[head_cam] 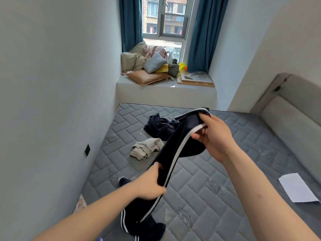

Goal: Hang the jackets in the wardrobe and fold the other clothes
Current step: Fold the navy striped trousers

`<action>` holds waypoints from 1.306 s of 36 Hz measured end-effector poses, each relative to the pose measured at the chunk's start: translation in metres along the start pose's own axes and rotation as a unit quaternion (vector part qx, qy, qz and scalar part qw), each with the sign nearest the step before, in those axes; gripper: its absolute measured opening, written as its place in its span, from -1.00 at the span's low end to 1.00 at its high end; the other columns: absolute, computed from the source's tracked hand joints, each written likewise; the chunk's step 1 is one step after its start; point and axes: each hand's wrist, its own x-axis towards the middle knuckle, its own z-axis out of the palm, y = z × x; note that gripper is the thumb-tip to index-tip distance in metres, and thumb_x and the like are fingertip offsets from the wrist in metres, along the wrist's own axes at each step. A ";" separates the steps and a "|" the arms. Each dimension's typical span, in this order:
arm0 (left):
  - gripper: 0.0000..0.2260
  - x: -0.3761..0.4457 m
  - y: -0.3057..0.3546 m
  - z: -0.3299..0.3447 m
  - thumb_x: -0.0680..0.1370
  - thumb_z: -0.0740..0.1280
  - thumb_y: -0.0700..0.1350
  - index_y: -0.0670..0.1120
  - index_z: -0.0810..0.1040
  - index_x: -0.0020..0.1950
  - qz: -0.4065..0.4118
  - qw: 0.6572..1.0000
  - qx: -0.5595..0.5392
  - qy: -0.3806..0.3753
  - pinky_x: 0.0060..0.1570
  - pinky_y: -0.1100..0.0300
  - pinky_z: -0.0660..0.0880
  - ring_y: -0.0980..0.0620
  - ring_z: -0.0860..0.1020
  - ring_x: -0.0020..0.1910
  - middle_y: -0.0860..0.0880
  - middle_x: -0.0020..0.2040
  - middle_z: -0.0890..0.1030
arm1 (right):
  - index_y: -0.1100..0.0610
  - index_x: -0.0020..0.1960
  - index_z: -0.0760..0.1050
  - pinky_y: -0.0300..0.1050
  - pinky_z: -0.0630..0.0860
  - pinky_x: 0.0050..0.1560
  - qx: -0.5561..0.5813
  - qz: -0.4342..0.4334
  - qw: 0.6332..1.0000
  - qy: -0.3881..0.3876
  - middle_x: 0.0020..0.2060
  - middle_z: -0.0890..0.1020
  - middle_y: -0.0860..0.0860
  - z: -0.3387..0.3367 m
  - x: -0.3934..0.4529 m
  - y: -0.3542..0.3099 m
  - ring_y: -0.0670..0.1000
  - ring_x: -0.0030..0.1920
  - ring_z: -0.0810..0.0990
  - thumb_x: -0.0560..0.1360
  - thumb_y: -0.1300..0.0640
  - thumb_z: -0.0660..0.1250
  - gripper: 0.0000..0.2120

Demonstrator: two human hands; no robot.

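Dark navy track trousers with a white side stripe (175, 146) hang stretched in the air over the grey quilted mattress (217, 171). My right hand (212, 134) grips their upper end, thumb under the white stripe. Lower down, my left hand (152, 184) grips the middle of the leg, and the rest droops to the mattress at the bottom. Behind them a crumpled dark blue velvet garment (159, 126) and a crumpled beige garment (146, 147) lie apart on the mattress.
A white sheet of paper (296, 187) lies at the mattress's right side near the padded headboard (291, 119). A window ledge (165, 89) beyond the bed carries cushions, bedding and a wooden frame. A bare wall runs close along the left.
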 end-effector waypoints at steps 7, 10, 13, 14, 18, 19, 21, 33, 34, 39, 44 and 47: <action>-0.43 0.025 -0.017 0.006 0.37 0.47 0.25 -0.01 0.37 0.21 -0.094 0.977 -0.003 0.191 0.06 0.01 0.54 -0.14 0.59 0.16 -0.06 0.19 0.57 | 0.21 0.00 0.58 -0.19 0.63 -0.32 0.043 -0.024 0.998 -0.044 -0.28 0.69 0.05 0.018 0.000 -0.018 -0.05 -0.33 0.68 0.70 0.20 0.17 -0.77; -0.62 0.031 -0.035 0.000 0.51 0.35 0.16 -0.01 0.54 0.23 -0.113 0.982 0.095 0.115 0.06 0.04 0.56 -0.19 0.62 0.17 -0.11 0.20 0.66 | 0.22 0.02 0.58 -0.18 0.65 -0.28 0.080 -0.040 0.996 -0.010 -0.25 0.74 0.05 0.017 0.001 -0.023 0.04 -0.22 0.75 0.72 0.24 0.11 -0.73; -0.73 0.025 -0.065 -0.003 0.61 0.29 0.04 -0.03 0.60 0.24 -0.118 0.984 0.133 0.032 0.07 0.13 0.49 -0.15 0.62 0.21 -0.11 0.20 0.67 | 0.21 0.04 0.57 -0.16 0.67 -0.24 0.131 -0.060 0.988 0.057 -0.25 0.75 0.02 0.002 0.010 -0.025 0.07 -0.18 0.76 0.72 0.23 0.12 -0.74; -0.76 0.022 -0.076 -0.004 0.64 0.27 0.02 -0.04 0.61 0.21 -0.122 0.985 0.121 0.014 0.07 0.14 0.48 -0.14 0.62 0.20 -0.11 0.17 0.68 | 0.20 0.04 0.57 -0.15 0.67 -0.23 0.127 -0.065 0.987 0.074 -0.24 0.76 0.02 -0.006 0.014 -0.023 0.08 -0.16 0.76 0.72 0.21 0.12 -0.75; -0.76 0.012 -0.093 -0.018 0.70 0.18 -0.05 -0.12 0.61 0.07 -0.164 0.984 0.061 0.039 0.04 0.15 0.44 -0.11 0.61 0.15 -0.12 0.10 0.66 | 0.19 0.25 0.54 -0.05 0.69 -0.11 0.014 -0.010 0.997 0.071 0.11 0.72 0.07 -0.042 0.029 0.007 0.09 0.09 0.72 0.70 0.04 0.23 -0.73; -0.74 0.012 -0.087 -0.024 0.70 0.18 -0.06 -0.11 0.60 -0.03 -0.169 0.983 0.040 0.067 -0.03 0.13 0.43 -0.11 0.61 0.08 -0.12 0.02 0.66 | 0.18 0.37 0.46 0.00 0.69 -0.05 -0.009 0.020 0.998 0.067 0.22 0.65 0.06 -0.048 0.029 0.021 0.09 0.15 0.68 0.68 0.03 0.26 -0.67; -0.66 0.018 -0.067 -0.034 0.70 0.18 -0.06 -0.06 0.51 -0.26 -0.168 0.977 -0.039 0.127 -0.20 0.11 0.36 -0.06 0.56 -0.12 -0.04 -0.22 0.61 | 0.06 0.43 0.36 -0.03 0.67 -0.04 -0.053 0.064 0.995 0.048 0.20 0.55 0.04 -0.052 0.021 0.057 0.00 0.08 0.62 0.65 0.10 0.32 -0.62; -0.79 0.051 0.078 -0.066 0.68 0.27 -0.14 -0.17 0.57 -0.12 -0.082 0.828 -0.541 0.121 -0.22 0.14 0.52 -0.04 0.60 -0.32 -0.11 -0.28 0.63 | -0.25 0.25 0.48 -0.27 0.57 0.14 -0.217 0.144 0.960 -0.103 0.09 0.66 -0.36 0.014 -0.076 0.213 -0.32 0.11 0.61 0.25 -0.21 0.63 -0.37; -0.79 0.054 0.084 -0.065 0.69 0.25 -0.16 -0.17 0.57 -0.10 -0.071 0.825 -0.549 0.113 -0.26 0.17 0.56 -0.01 0.62 -0.32 -0.09 -0.29 0.64 | -0.23 0.24 0.51 -0.23 0.59 0.15 -0.221 0.142 0.961 -0.086 0.07 0.68 -0.33 0.015 -0.075 0.213 -0.29 0.09 0.64 0.30 -0.19 0.59 -0.46; -0.81 0.054 0.078 -0.070 0.69 0.24 -0.07 -0.12 0.60 0.06 -0.007 0.855 -0.513 0.074 -0.22 0.11 0.65 -0.02 0.73 -0.15 -0.05 -0.11 0.74 | 0.04 0.17 0.64 0.02 0.57 0.27 -0.247 0.106 0.960 -0.084 0.05 0.74 -0.12 0.003 -0.058 0.200 -0.11 0.11 0.69 0.66 0.09 0.28 -0.82; -0.69 0.045 0.030 -0.060 0.68 0.16 0.13 -0.02 0.59 0.17 -0.058 0.921 -0.381 0.060 -0.18 0.12 0.62 0.00 0.69 -0.01 0.00 0.12 0.70 | 0.16 0.22 0.59 -0.02 0.64 0.05 -0.060 0.143 0.988 0.017 0.06 0.74 0.09 -0.011 -0.036 0.186 0.07 0.08 0.73 0.72 0.10 0.17 -0.74; -0.66 0.028 -0.006 -0.038 0.64 0.21 0.16 -0.06 0.61 0.12 -0.100 0.938 -0.330 0.042 -0.14 0.14 0.53 0.02 0.64 -0.10 -0.05 0.08 0.69 | 0.17 0.19 0.59 -0.02 0.61 -0.06 0.077 0.188 0.974 0.097 0.00 0.75 0.12 -0.020 -0.023 0.181 0.08 -0.01 0.75 0.72 0.11 0.16 -0.75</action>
